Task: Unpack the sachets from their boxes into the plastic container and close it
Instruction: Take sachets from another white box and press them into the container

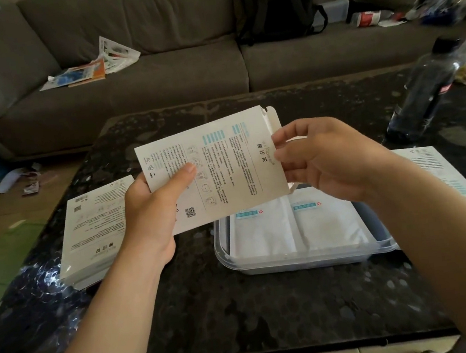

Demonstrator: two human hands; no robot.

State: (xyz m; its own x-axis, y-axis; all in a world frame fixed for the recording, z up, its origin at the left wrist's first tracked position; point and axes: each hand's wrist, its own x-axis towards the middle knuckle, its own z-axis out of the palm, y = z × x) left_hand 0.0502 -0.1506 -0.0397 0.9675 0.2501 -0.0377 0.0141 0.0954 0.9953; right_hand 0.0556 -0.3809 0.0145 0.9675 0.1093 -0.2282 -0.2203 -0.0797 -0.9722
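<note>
Head view: flat white cardboard box, thin, rectangular, matte, held tilted in the air above the far end of the container, hiding that end; end flap at its upper right stands open. Left grip holds the box's lower left corner, thumb pressed flat on the printed face, fingers behind and out of sight. Right grip pinches the box's right edge just below the flap, fingers curled; its fingertips are hidden behind the card.

Plastic container: translucent, rectangular w/ rounded corners, lipped rim, open-topped, on the counter, a dark speckled glossy stone slab. Two sachets lie flat inside, side by side and touching; white, soft-looking, faintly creased, each w/ a teal label strip at its far end; their far edges are covered by the box.

Left of the container, apart from it, a stack of like boxes; exact no. unclear. A further box lies at the right, partly behind the right forearm.

Print on the held box: black Chinese text running sideways, a large 3-character title, teal blocks, line diagrams, a QR code; small print unreadable.

Beyond: dark plastic bottle leaning at the counter's right; grey fabric sofa w/ loose papers and a black backpack.
</note>
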